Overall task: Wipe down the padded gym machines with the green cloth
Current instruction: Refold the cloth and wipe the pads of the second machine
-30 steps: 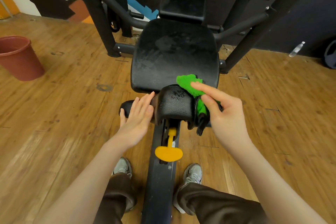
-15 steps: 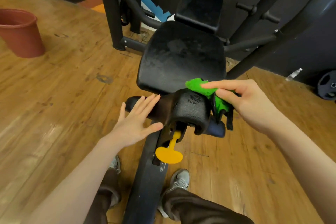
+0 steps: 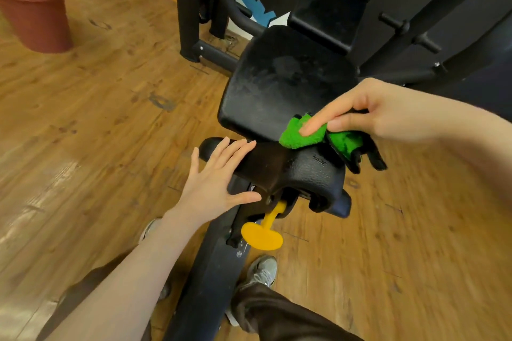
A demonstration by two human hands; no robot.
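The green cloth (image 3: 300,135) lies at the front edge of the black seat pad (image 3: 277,86), pinched by the right hand (image 3: 371,113), index finger extended onto it (a black part dangles below); the left hand (image 3: 213,183), fingers straight, rests flat on the padded roller (image 3: 302,171); a yellow adjustment knob (image 3: 261,235) sits beneath; a red bucket (image 3: 33,11) stands well apart on the wooden floor (image 3: 97,119).

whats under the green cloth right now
The green cloth lies on the front edge of the black seat pad, pressed by the right hand. The pad surface directly beneath it is covered.
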